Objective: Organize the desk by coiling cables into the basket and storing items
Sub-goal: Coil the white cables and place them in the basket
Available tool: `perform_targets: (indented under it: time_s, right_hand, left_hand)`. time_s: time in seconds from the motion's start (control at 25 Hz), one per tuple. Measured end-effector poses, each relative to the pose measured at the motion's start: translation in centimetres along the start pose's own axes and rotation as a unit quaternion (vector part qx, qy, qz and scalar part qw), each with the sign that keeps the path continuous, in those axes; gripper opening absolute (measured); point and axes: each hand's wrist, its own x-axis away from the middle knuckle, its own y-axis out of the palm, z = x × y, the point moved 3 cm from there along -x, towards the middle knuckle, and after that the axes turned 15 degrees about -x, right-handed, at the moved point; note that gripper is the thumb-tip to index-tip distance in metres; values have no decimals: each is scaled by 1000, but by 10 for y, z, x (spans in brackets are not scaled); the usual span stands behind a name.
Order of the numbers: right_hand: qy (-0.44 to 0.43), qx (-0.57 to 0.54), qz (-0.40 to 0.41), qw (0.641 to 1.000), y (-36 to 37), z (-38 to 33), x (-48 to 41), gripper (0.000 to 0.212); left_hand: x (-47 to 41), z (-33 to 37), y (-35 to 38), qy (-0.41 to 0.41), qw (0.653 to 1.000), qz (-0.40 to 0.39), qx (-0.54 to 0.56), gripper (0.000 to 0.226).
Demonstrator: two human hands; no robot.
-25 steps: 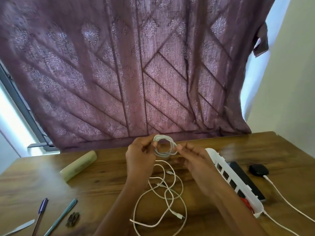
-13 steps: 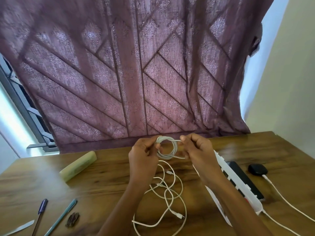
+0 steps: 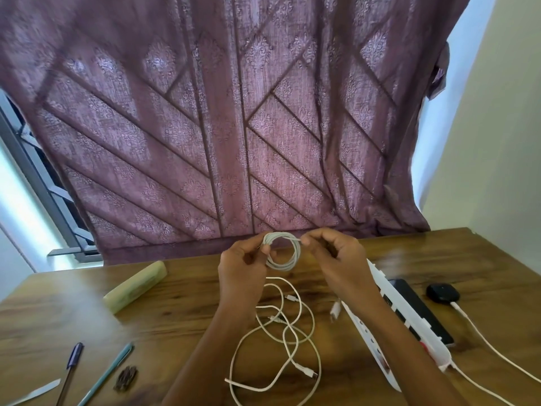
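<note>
Above the middle of the wooden desk I hold a small white cable coil. My left hand pinches the coil's left side. My right hand pinches the cable end at the coil's upper right. Below the hands, several loose white cables lie tangled on the desk. A white slotted basket stands to the right, partly hidden by my right forearm; something red shows inside it.
A pale green case lies at the left. Two pens, a blade tip and a dark clip sit at the front left. Behind the basket lie a black phone and a black charger puck with its white lead. A purple curtain hangs behind.
Both hands rose slightly with the coil. My right hand wound the cable round and now pinches its end at the coil's top right.
</note>
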Motion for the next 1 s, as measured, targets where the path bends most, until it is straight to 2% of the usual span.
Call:
perform_targets:
  time_s: [0.08,0.16,0.24,0.28,0.4,0.48,0.6,0.76,0.88,1.0]
  right_hand:
    - [48,-49,-9,998,1,7,1,20]
    - [141,-122,-4,982,1,15,2,16]
    - [191,-156,-3,969,1,20,4,14]
    - [190,-163,-1,968,0,20,4,13]
    - [156,-167,0,974,1,15,4,14]
    - [146,-166,-21,975,4,14,5,19]
    - [133,-161,-49,977,6,14,4,23]
    - [17,-45,-45,998,1,10,2,24]
    - [-69,64,40,995,-8,6,2,14]
    - [-62,63,41,995,-9,9,5,13]
  left_hand:
    - [4,1,3,-58,989,-64,124,20]
    - [11,5,5,-91,964,-128,215,21]
    - [15,2,5,-105,956,-158,224,21]
    - [14,-1,5,-107,962,-160,192,21]
    - [9,1,3,-48,986,-161,20,30]
    - [6,8,3,-16,981,-191,-4,31]
    - [4,17,-2,34,974,-219,-43,20]
    - [5,21,-7,83,973,-170,-129,22]
    - [7,19,-7,47,986,-135,-87,21]
    - [7,15,-4,-18,992,-124,-12,13]
